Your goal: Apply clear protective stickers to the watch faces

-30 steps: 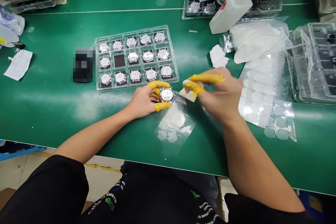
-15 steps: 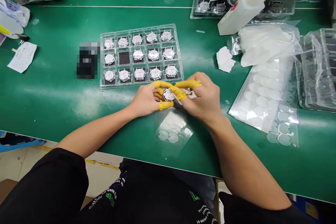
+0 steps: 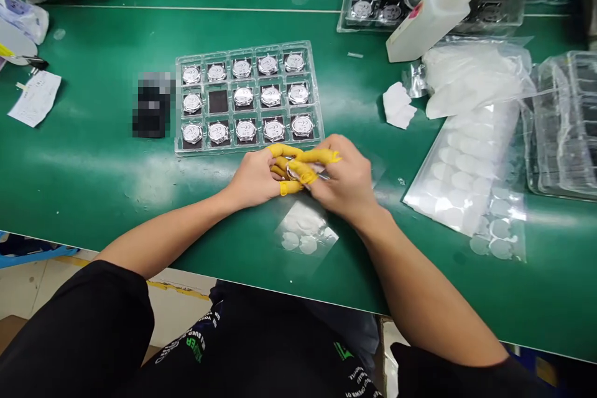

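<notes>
My left hand [image 3: 256, 175], with yellow finger cots, is closed around a round silver watch case [image 3: 288, 170]. Fingers cover most of the case. Over it lies my right hand [image 3: 342, 177], its yellow-covered thumb and forefinger bent together against the watch's face. Something thin and greyish shows between the right fingers, too hidden to name. Just beyond both hands sits a clear plastic tray [image 3: 249, 150] of similar watch cases, backs up on dark pads. One pocket in its middle row shows only a dark pad [image 3: 217, 101]. Below the hands lies a small sheet of round clear stickers [image 3: 305, 230].
Larger sticker sheets [image 3: 459, 165] and a plastic bag [image 3: 478, 78] lie at right, beside stacked clear trays [image 3: 564, 130]. A white bottle [image 3: 426, 22] leans near more trays at back. A pixelated dark object [image 3: 152, 109] is left of the watch tray.
My right hand has moved left and slightly down over the watch case, covering more of its face. My left hand keeps its hold. The whole view has shifted slightly.
</notes>
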`<state>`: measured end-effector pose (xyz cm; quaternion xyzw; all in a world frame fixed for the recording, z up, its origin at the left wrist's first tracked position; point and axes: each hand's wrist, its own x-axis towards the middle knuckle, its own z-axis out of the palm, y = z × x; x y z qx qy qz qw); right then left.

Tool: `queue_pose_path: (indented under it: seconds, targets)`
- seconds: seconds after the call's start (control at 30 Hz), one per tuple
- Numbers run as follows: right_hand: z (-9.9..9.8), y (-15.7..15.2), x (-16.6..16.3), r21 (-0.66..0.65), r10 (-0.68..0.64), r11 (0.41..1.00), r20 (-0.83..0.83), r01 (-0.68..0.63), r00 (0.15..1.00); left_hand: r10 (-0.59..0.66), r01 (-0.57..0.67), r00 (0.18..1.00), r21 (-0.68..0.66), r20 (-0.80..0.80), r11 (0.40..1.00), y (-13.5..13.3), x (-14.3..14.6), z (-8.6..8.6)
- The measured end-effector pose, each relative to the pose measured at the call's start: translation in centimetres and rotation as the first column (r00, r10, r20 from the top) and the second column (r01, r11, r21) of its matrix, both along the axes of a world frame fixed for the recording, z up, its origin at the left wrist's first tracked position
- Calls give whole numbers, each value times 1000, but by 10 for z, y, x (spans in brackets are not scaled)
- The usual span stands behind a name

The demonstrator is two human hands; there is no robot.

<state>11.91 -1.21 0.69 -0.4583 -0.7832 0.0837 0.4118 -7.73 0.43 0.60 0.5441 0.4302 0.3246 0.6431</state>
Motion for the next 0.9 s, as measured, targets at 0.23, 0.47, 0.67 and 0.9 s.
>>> queue_pose_path:
  seconds: [0.23, 0.47, 0.67, 0.9]
  targets:
    - [-2, 1, 3, 1, -4, 1000, -8, 4, 1000, -2, 2, 1000, 0, -17, 1000, -1, 1, 0]
    - [-6, -1, -6, -2, 29, 1000, -26, -29, 999, -8, 8, 1000, 3, 6, 1000, -1, 0, -3]
    - [-1, 11, 31, -118, -275, 952, 87, 284, 958, 33, -15, 996, 213, -81, 977, -3, -3, -4]
    - [15, -1, 50, -368, 54, 930, 139, 1, 989, -44, 214, 960, 626, -276, 750, -8, -10, -10]
